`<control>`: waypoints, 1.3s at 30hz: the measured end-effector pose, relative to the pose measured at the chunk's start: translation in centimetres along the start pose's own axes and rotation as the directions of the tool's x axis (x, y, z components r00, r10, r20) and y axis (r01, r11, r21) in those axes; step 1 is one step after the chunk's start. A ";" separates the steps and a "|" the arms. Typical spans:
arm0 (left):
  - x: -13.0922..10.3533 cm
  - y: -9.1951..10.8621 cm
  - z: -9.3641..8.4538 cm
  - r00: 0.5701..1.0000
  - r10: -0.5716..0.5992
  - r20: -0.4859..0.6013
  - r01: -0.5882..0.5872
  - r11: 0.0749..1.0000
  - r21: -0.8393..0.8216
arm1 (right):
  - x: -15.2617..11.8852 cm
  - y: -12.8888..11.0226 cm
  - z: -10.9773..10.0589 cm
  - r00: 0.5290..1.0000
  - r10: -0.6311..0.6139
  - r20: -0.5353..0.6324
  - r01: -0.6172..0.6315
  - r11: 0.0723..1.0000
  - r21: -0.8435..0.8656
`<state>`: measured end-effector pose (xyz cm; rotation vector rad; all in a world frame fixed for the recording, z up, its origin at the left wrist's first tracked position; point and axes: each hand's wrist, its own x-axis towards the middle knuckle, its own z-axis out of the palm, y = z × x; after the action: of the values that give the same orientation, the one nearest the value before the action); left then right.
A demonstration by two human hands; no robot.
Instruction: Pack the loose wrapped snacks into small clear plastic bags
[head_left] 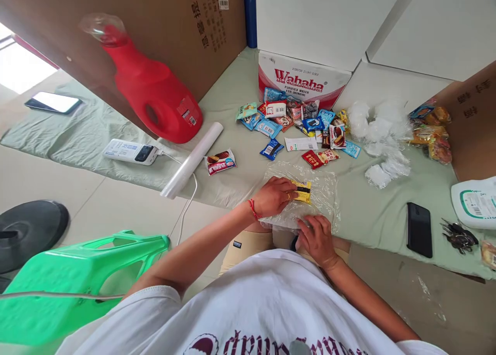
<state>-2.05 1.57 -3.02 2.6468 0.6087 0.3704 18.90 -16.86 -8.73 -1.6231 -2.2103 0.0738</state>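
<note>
On the green cloth lies a sheet of clear plastic film [323, 200], with a small yellow packet [304, 191] on it. My left hand [274, 197] has its fingers closed on the packet's left end. My right hand [318, 238] rests at the film's near edge, its fingers bent; whether it pinches the film is hard to make out. Beyond the film is a pile of wrapped snacks [275, 108], with a red-and-white snack packet [220, 161] off to the left.
A roll of film [192, 160], a red jug [155, 94] and a white power bank [132, 151] are on the left. Crumpled clear-wrapped bundles [377, 133], a black phone [419, 229] and keys [459, 236] lie right. A green stool [65, 277] stands on the floor.
</note>
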 end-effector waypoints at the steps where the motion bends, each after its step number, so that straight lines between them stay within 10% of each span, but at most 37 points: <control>1: 0.1 0.0 -0.1 1.000 0.000 -0.002 0.000 1.000 -0.008 | 0.4 0.0 0.1 1.000 0.009 -0.010 -0.009 1.000 0.004; 10: 1.1 -1.1 -0.5 0.998 0.046 -0.031 -0.049 0.992 -0.117 | 9.2 2.0 -4.6 0.991 0.107 -0.082 -0.062 0.903 0.425; 15: 1.4 -2.7 -0.5 0.997 0.039 -0.064 -0.056 0.956 -0.286 | 13.9 4.4 -2.8 0.964 0.265 0.021 -0.251 0.879 0.405; 21: -2.1 -3.2 -1.7 0.982 -0.120 -0.148 -0.027 0.682 -0.731 | 14.0 4.2 -0.5 0.944 0.326 0.049 -0.327 0.906 0.268; 23: -2.9 -2.4 -1.3 0.950 -0.231 -0.209 0.020 0.714 -0.700 | 13.8 3.9 -0.5 0.941 0.335 0.048 -0.336 0.907 0.254; 26: -2.8 -1.9 0.1 0.826 -0.486 -0.286 0.241 0.763 -0.599 | 13.9 3.8 -0.7 0.937 0.345 0.061 -0.348 0.899 0.266; 30: -1.4 -3.5 1.0 0.470 -0.858 -0.209 0.625 0.490 -0.608 | 14.1 3.9 -0.8 0.916 0.377 0.138 -0.401 0.855 0.330; 32: -1.1 -4.0 0.4 0.321 -0.877 -0.358 0.716 0.472 -0.515 | 14.1 3.9 -0.8 0.905 0.393 0.164 -0.426 0.834 0.350; 34: -1.2 -3.2 -0.5 0.263 -0.725 -0.636 0.715 0.589 -0.376 | 14.0 3.8 -0.9 0.900 0.404 0.166 -0.436 0.823 0.364; 36: -1.3 -1.2 -1.3 0.391 -0.472 -0.791 0.592 0.786 -0.177 | 14.0 3.5 -1.0 0.900 0.404 0.161 -0.435 0.821 0.370; 39: -0.6 2.4 -1.3 0.783 -0.131 -0.608 0.212 0.975 0.064 | 14.2 3.0 -1.3 0.906 0.393 0.154 -0.422 0.834 0.355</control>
<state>-2.14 -0.25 -0.88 2.5364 1.0915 1.1793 18.52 -2.97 -4.33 -1.8464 -1.7128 0.6539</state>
